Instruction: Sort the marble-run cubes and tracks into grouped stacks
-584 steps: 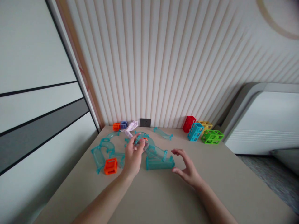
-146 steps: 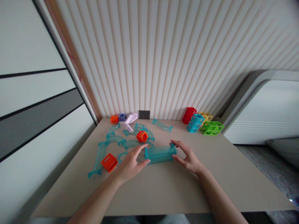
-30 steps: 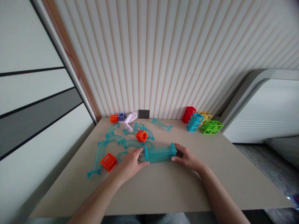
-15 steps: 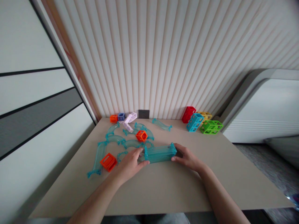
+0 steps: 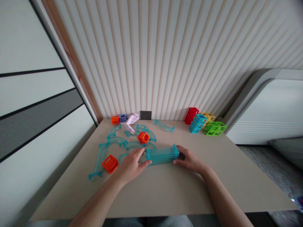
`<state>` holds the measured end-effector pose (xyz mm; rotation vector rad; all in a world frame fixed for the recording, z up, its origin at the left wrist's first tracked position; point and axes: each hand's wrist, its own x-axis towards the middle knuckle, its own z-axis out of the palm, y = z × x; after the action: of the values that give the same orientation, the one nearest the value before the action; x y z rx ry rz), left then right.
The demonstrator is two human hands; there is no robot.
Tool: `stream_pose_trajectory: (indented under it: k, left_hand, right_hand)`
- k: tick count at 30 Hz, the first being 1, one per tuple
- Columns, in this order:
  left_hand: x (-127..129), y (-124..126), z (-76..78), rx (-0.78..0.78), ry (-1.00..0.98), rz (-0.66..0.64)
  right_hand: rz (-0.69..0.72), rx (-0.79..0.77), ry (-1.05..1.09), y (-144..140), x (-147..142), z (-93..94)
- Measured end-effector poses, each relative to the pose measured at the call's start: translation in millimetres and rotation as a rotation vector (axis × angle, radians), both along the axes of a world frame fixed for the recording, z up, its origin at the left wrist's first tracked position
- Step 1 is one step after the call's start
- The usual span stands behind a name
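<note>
Gripping one teal track stack (image 5: pixel 162 154) endwise, left hand (image 5: pixel 131 164) and right hand (image 5: pixel 189 159) clamp it beside three orange cubes (image 5: pixel 110 163).

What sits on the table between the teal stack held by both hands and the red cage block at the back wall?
Head view: nothing; only bare table lies between the teal stack and the red cage block. The blue cage block stands just right of that line.

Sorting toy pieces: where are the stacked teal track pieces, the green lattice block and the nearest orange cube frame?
stacked clear teal plastic track pieces (image 5: pixel 162 155): head view, top face.
green plastic lattice block (image 5: pixel 214 128): head view, middle.
orange plastic cube frame (image 5: pixel 110 163): head view, top.
</note>
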<state>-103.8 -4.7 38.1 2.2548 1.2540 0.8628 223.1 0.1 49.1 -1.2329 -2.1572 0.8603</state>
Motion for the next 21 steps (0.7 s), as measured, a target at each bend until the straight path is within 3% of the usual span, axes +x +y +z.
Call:
stream_pose_trajectory:
  k: [8, 14, 21]
  left_hand:
    - [1.5, 0.8, 0.7, -0.024, 0.002, -0.006]
    - [-0.8, 2.8, -1.6, 0.046, 0.188, 0.046]
    - [2.5, 2.9, 8.0, 0.034, 0.337, 0.037]
  right_hand:
    - [0.005, 0.007, -0.002, -0.2, 1.4, -1.7]
    - [0.02, -0.006, -0.026, 0.7, 2.7, -5.2]
    - [0.023, -0.01, -0.021, 1.1, 1.3, -3.4]
